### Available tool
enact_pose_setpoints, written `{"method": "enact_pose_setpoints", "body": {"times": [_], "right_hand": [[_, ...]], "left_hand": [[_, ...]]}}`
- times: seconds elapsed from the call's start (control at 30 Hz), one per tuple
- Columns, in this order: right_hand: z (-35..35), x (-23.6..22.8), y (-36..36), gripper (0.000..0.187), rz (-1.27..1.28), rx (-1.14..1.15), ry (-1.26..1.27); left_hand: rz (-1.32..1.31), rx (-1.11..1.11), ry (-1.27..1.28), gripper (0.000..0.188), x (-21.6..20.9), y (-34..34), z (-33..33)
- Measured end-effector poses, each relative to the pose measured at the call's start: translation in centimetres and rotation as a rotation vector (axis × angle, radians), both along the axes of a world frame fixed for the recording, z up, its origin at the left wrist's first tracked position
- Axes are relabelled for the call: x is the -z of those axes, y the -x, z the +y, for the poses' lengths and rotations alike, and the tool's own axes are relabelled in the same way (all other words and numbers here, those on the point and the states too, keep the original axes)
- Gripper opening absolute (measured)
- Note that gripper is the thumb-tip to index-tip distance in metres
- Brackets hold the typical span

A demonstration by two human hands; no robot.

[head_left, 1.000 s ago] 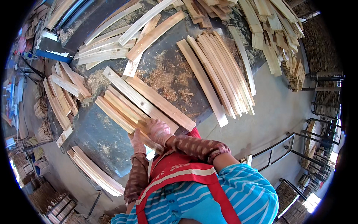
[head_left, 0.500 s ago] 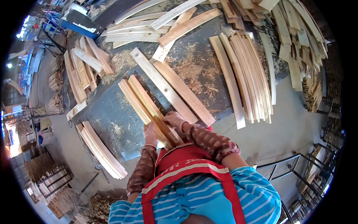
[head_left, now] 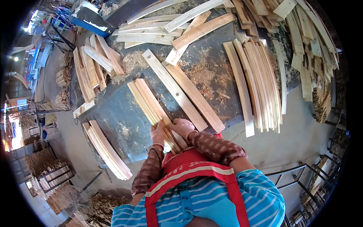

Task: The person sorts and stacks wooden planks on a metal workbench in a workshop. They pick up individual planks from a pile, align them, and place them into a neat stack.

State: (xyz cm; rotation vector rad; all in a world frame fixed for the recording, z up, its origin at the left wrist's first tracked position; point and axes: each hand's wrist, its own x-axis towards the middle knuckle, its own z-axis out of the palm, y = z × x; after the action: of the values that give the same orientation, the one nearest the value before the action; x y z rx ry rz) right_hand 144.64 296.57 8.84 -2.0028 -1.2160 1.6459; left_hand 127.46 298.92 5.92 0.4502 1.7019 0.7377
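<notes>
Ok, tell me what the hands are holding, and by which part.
A bundle of wooden strips, gripped by its long sides toward the near end: left hand on the left side, right hand on the right.

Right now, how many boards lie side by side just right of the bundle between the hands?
2: a pale knotted board nearer the bundle, and a browner board on its right. Any underneath would be hidden.
</notes>
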Motion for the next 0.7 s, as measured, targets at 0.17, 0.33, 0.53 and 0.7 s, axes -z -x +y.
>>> {"method": "enact_pose_setpoints", "body": {"times": [0.17, 0.33, 0.53, 0.7], "right_hand": [[-0.2, 0.7, -4.4, 0.069, -0.536, -0.260, -0.523], [1.9, 2.4, -5.5, 0.074, -0.710, -0.343, -0.516], [4.8, -0.3, -4.5, 0.065, -0.682, -0.265, -0.303], [2.0, -0.7, -3.5, 0.053, -0.235, -0.315, 0.011]], "left_hand": [[0.153, 0.140, -0.065, 0.025, 0.6, 0.4, 0.5], [0.124, 0.152, -0.113, 0.026, 0.2, 0.3, 2.2], [0.126, 0.142, -0.131, 0.035, 0.7, 0.4, 2.6], [0.062, 0.231, -0.141, 0.034, 0.3, -0.8, 2.4]]}}
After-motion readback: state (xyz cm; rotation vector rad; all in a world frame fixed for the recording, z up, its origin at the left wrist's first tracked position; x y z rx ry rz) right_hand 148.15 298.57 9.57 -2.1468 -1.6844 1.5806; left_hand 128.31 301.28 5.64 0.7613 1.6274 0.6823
